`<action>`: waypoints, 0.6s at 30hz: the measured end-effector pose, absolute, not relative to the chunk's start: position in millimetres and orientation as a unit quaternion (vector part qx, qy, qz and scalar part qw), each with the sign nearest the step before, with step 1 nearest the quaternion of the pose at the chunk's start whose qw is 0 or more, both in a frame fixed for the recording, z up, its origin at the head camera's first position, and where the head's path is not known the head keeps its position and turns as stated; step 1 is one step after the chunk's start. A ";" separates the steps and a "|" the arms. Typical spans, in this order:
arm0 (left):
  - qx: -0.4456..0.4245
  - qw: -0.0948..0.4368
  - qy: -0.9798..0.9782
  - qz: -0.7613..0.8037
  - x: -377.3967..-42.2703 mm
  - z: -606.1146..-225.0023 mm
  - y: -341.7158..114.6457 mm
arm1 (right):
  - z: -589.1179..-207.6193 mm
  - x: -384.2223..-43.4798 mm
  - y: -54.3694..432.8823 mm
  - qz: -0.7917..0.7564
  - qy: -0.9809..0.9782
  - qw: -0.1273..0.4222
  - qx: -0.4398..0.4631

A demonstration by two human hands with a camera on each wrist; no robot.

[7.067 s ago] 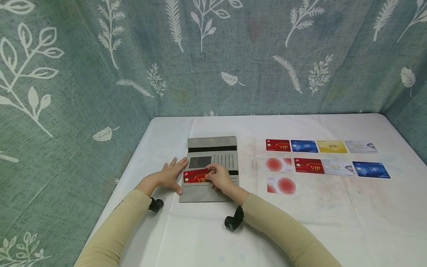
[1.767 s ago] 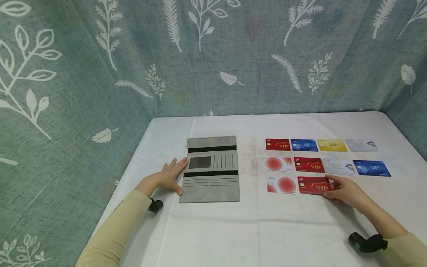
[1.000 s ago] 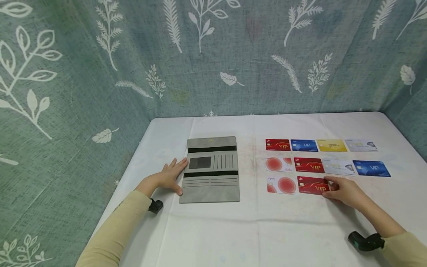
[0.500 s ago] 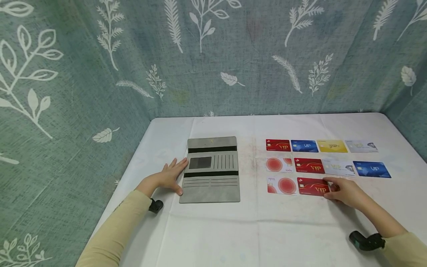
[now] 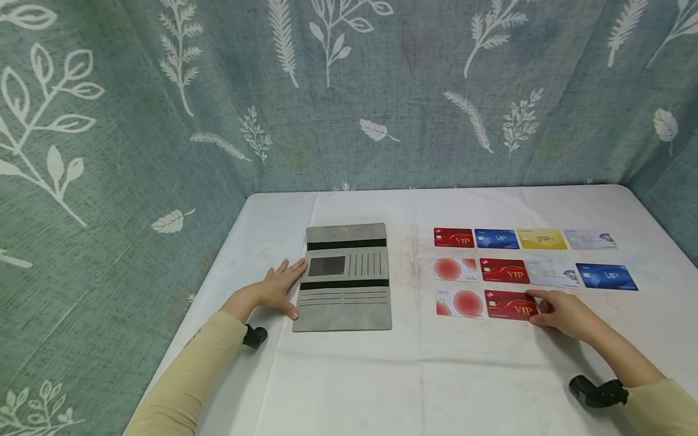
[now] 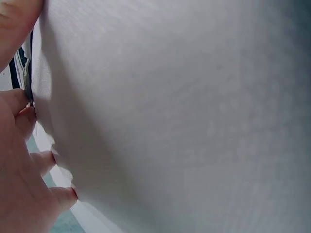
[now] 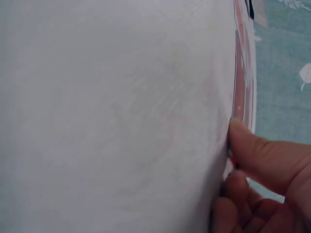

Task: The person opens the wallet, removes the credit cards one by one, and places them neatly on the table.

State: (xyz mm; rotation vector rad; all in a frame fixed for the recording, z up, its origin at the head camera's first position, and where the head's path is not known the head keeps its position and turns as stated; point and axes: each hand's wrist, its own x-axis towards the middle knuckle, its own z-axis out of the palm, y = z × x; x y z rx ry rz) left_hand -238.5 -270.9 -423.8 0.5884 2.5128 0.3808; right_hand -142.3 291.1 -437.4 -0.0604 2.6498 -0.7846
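In the head view my left hand point(image 5: 277, 289), fingers spread, rests on the table with its fingertips and thumb against the left edge of a grey, unfolded card wallet point(image 5: 343, 316). The wallet lies flat, showing a dark window and several slots. Over on the right, my right hand point(image 5: 564, 315) holds the right end of a red VIP card point(image 5: 507, 304) between thumb and index finger. That card lies in the nearest row, just right of a white card with pink circles point(image 5: 460, 303). The right wrist view shows the thumb point(image 7: 248, 145) at the card's edge; the other fingers curl beneath.
Behind the held card, cards lie in two rows: red point(image 5: 454, 237), blue point(image 5: 497, 238), yellow point(image 5: 542, 238) and pale point(image 5: 590, 239) at the back; pink-circled point(image 5: 455, 269), red point(image 5: 504, 270), white point(image 5: 553, 274) and blue point(image 5: 607, 277) in the middle. A white cloth point(image 5: 349, 387) covers the table.
Seven seconds ago my right hand held the red card over the wallet; the card is now in the nearest row at the right. Over the last second it shifts barely; the left hand stays put.
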 end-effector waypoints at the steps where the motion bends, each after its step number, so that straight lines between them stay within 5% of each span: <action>1: 0.219 0.264 0.929 0.140 -238.6 -423.8 -270.9 | -437.7 -141.7 291.5 -0.282 0.941 0.184 -0.022; 18: 0.251 0.249 0.925 0.140 -234.7 -422.1 -275.6 | -435.7 -133.6 299.9 -0.357 0.915 0.185 0.019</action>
